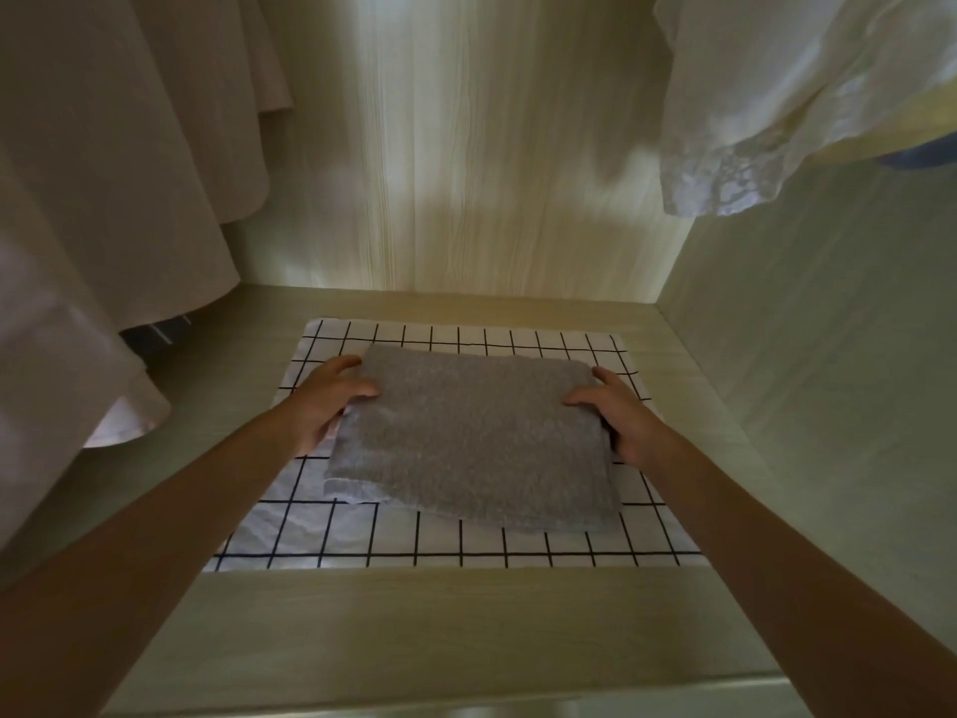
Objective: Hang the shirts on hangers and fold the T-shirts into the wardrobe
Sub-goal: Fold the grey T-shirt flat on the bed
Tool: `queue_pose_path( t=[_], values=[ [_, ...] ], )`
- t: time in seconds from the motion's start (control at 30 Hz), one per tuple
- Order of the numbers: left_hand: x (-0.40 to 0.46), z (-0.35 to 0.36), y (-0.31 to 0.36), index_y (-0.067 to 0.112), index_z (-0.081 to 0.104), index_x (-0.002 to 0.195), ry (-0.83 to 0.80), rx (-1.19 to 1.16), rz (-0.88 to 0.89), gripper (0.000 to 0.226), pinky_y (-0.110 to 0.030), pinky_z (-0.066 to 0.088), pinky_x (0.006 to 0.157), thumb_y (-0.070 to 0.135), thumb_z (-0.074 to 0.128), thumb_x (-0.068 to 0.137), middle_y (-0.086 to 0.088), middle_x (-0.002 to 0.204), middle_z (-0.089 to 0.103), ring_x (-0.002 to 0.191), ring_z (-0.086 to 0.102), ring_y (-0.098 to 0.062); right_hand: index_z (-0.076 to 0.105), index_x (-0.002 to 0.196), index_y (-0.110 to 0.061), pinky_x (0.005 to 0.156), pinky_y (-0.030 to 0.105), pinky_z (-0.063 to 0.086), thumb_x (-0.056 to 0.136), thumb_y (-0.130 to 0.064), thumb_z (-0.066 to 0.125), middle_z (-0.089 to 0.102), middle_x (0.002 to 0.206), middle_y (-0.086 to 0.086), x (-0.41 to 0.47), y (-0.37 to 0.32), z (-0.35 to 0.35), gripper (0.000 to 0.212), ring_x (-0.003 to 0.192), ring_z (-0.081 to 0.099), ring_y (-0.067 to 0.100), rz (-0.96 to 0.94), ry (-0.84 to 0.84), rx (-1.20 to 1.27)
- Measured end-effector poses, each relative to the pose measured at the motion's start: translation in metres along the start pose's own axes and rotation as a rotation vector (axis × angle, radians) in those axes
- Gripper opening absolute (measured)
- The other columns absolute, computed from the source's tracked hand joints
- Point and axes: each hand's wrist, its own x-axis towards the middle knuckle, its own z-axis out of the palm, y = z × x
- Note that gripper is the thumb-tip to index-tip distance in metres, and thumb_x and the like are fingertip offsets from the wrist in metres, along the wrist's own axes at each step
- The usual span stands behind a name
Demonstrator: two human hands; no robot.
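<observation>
The wardrobe (518,147) fills the frame, its pale wood back wall at the top centre and its shelf (414,624) running across the lower half. Pale hanging shirts (103,199) crowd the upper left, and a white lace-edged garment (777,95) hangs in the upper right. On the shelf lies a white cloth with a black grid (466,546), seemingly a folded garment. On top of it, at frame centre, sits the folded grey T-shirt (471,437).

The left hand (326,401) grips the T-shirt's left edge, thumb on top and fingers curled under. The right hand (621,412) holds the right edge likewise, thumb over the fabric and fingers tucked beneath.

The step in hand looks like the placing of a folded T-shirt onto the stack. The next move probably calls for sliding the fingers out sideways without dragging the folds open.

The T-shirt sits slightly askew on the grid cloth, its near edge well inside the cloth's border. Bare shelf lies on either side of the stack and in front; the hanging hems at the left come closest to the left forearm.
</observation>
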Motion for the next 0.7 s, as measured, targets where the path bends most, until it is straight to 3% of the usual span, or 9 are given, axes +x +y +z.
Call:
queue_pose_path(
  t=[0.13,0.27,0.33,0.43,0.53,0.63,0.7],
  values=[
    [0.002,0.001,-0.004,0.013,0.048,0.135,0.064,0.107,0.015,0.056,-0.038,0.049,0.083,0.002,0.068,0.084,-0.010,0.122,0.056,0.104,0.058,-0.027,0.056,0.129,0.002,0.067,0.032,0.051,0.088,-0.004,0.065,0.065,0.107,0.013,0.005,0.001,-0.001,0.043,0.090,0.065,0.024,0.002,0.046,-0.030],
    [-0.003,0.000,-0.009,0.008,0.047,0.135,0.160,0.115,0.024,0.052,-0.035,0.051,0.082,0.005,0.067,0.087,-0.011,0.125,0.054,0.108,0.057,-0.028,0.058,0.127,0.002,0.069,0.033,0.052,0.090,-0.014,0.067,0.066,0.112,0.016,0.006,0.005,-0.002,0.041,0.092,0.065,0.026,0.028,0.084,0.022],
    [-0.005,-0.006,-0.011,0.001,0.053,0.129,0.158,0.120,-0.009,0.045,-0.040,0.052,0.088,0.012,0.067,0.088,-0.017,0.125,0.059,0.107,0.060,-0.031,0.061,0.123,0.001,0.071,0.034,0.054,0.090,-0.027,0.070,0.067,0.114,0.017,0.003,0.005,-0.004,0.044,0.097,0.066,0.027,0.061,0.091,0.031],
    [-0.019,-0.012,-0.008,-0.003,0.063,0.111,0.108,0.157,-0.057,0.028,-0.033,0.050,0.074,0.018,0.063,0.092,-0.018,0.109,0.067,0.093,0.064,-0.027,0.062,0.112,-0.006,0.074,0.034,0.054,0.088,-0.044,0.068,0.068,0.110,0.012,-0.008,0.004,-0.013,0.045,0.098,0.065,0.025,0.123,0.027,-0.058],
    [-0.031,-0.014,-0.004,0.003,0.065,0.098,0.044,0.281,-0.112,0.025,-0.030,0.048,0.065,0.027,0.063,0.092,-0.012,0.096,0.070,0.093,0.066,-0.026,0.059,0.113,-0.013,0.079,0.034,0.055,0.076,-0.053,0.070,0.069,0.111,0.009,-0.021,0.001,-0.023,0.056,0.102,0.067,0.024,0.166,-0.169,-0.238],
    [-0.041,-0.014,-0.001,0.007,0.063,0.094,-0.019,0.397,-0.156,0.025,-0.028,0.048,0.063,0.031,0.066,0.089,-0.011,0.095,0.068,0.088,0.065,-0.024,0.058,0.119,-0.013,0.084,0.032,0.055,0.061,-0.040,0.082,0.069,0.117,0.005,-0.028,-0.001,-0.028,0.068,0.108,0.066,0.021,0.147,-0.307,-0.360],
    [-0.046,-0.013,-0.002,0.007,0.062,0.098,-0.071,0.442,-0.151,0.022,-0.025,0.048,0.065,0.025,0.069,0.086,-0.011,0.099,0.067,0.089,0.064,-0.021,0.056,0.124,-0.014,0.090,0.034,0.054,0.068,-0.024,0.082,0.066,0.122,0.005,-0.030,0.001,-0.029,0.062,0.111,0.064,0.022,0.118,-0.331,-0.370]
  ],
)
